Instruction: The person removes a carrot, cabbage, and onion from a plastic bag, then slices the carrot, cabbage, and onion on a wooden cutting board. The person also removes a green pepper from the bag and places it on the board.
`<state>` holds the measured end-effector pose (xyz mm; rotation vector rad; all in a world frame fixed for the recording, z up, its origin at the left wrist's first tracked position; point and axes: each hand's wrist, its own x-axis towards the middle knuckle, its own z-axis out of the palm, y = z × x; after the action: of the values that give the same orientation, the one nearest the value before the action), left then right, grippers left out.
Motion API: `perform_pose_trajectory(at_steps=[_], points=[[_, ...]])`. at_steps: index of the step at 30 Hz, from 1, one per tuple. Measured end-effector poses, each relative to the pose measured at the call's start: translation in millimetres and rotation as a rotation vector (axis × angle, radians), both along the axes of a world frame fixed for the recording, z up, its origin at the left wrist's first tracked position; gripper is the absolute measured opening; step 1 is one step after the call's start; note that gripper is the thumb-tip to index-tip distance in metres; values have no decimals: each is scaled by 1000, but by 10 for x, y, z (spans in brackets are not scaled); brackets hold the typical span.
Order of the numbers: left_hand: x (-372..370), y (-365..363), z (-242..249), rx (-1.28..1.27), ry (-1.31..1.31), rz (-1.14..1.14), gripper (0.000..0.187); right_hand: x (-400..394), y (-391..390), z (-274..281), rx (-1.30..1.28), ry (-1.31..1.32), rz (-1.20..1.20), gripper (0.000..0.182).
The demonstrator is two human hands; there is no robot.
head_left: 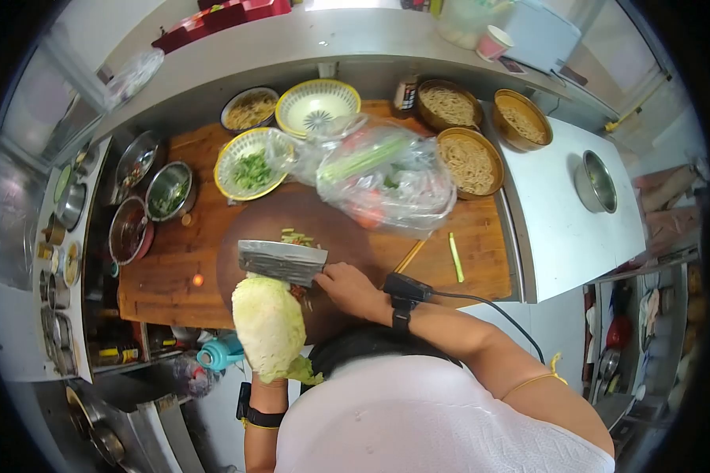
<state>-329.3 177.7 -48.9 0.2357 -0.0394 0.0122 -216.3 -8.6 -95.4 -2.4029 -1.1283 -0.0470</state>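
Observation:
My right hand (352, 290) is closed around the handle of a cleaver (282, 261). The wide blade lies across a round dark chopping board (343, 229), at the top end of a pale green cabbage (268, 327). Beneath the cabbage is my left hand (270, 386), supporting it; the fingers are hidden by the cabbage. A loose leaf (301, 370) hangs from its lower end. Beyond the blade, small chopped green pieces (296, 237) lie on the board, and reddish bits show near the cabbage.
A plastic bag of vegetables (390, 177) sits behind the board. A bowl of chopped greens (250, 164), an empty patterned bowl (318, 108) and noodle bowls (469, 162) stand around it. Chopsticks (409, 256) and a green stalk (457, 258) lie at right. Metal bowls (170, 191) stand left.

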Motion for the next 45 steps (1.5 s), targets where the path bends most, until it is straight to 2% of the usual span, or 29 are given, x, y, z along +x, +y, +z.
perform_pose_trajectory(at_steps=[2, 3, 5, 6, 7, 8, 9, 11, 13, 14, 16, 17, 19, 21, 25, 27, 29, 31, 32, 33, 34, 36, 37, 39, 40, 41, 42, 43, 45], points=[[184, -206, 221, 17, 136, -50, 52, -18, -120, 96, 215, 69, 59, 28], [259, -298, 304, 27, 207, -72, 53, 0, -194, 220, 218, 65, 54, 28], [396, -460, 407, 276, 243, -104, 51, 35, -443, 522, 787, 1850, -141, 53], [491, -574, 451, 473, 290, -54, 50, 13, -621, 693, 1001, 2035, 52, 69], [592, -712, 501, 671, 334, 1, 50, -26, -740, 800, 1008, 2029, 51, 69], [678, -879, 564, 788, 228, 70, 46, -81, -830, 877, 1136, 2024, 242, 71], [794, -953, 499, 1090, 131, 140, 38, -132, -912, 914, 1257, 2006, 442, 73], [902, -1208, 558, 1302, -128, 125, 39, -154, -1111, 872, 1290, 1958, 368, 75], [1051, -1459, 571, 1526, -342, 83, 44, -99, -1384, 716, 1424, 1655, 68, 79], [1114, -1587, 615, 1535, -342, 92, 44, -81, -1544, 667, 1499, 1648, 60, 80], [1217, -1795, 708, 1704, -631, 209, 43, -37, -1901, 612, 1589, 1586, 0, 81], [1284, -1820, 672, 1710, -625, 209, 43, -27, -2087, 591, 1606, 1534, -54, 81], [1454, -1808, 458, 1625, -202, 38, 40, 36, -2452, 500, 1587, 1416, -192, 82], [1674, -1737, 265, 1652, -72, 199, 37, 76, -2697, 483, 1586, 1352, -247, 82], [2277, -1778, 209, 1634, 61, 247, 33, 136, -2949, 420, 1796, 1448, -205, 84], [2537, -1825, 35, 1925, -296, -43, 32, 200, -2993, 481, 1675, 1246, -291, 84], [2420, -2024, 23, 2001, -344, -100, 34, 256, -3046, 491, 1628, 1206, -313, 79], [2332, -2103, 137, 2080, -390, -174, 35, 264, -3127, 241, 1349, 1002, -660, 75], [2307, -2108, 190, 2070, -374, -124, 35, 275, -3132, 151, 1212, 866, -727, 74], [2300, -2109, 209, 2059, -358, -72, 35, 273, -3137, 78, 1214, 879, -726, 74], [2321, -2089, 210, 2064, -349, -74, 35, 274, -3150, 17, 980, 731, -755, 73], [2405, -1978, 240, 2108, -300, 232, 35, 315, -3198, -163, 581, 401, -715, 73], [2450, -1864, 256, 2113, -297, 227, 35, 319, -3216, -256, 583, 406, -715, 73], [2527, -1645, 322, 2098, -91, -222, 29, 321, -3219, -340, 224, 236, -547, 74], [2546, -1619, 360, 2106, -83, -226, 29, 307, -3221, -336, 239, 317, -535, 72], [2544, -1623, 498, 1877, 133, -54, 24, 324, -3206, -188, 247, 325, -530, 72], [2545, -1618, 570, 1631, 332, 108, 19, 337, -3193, 57, 108, 393, -552, 69], [2555, -1602, 558, 1639, 344, 106, 19, 332, -3180, 247, -34, 461, -569, 66], [2598, -1580, 521, 1276, 307, 256, 17, 373, -3135, 404, -62, 381, -596, 59]])
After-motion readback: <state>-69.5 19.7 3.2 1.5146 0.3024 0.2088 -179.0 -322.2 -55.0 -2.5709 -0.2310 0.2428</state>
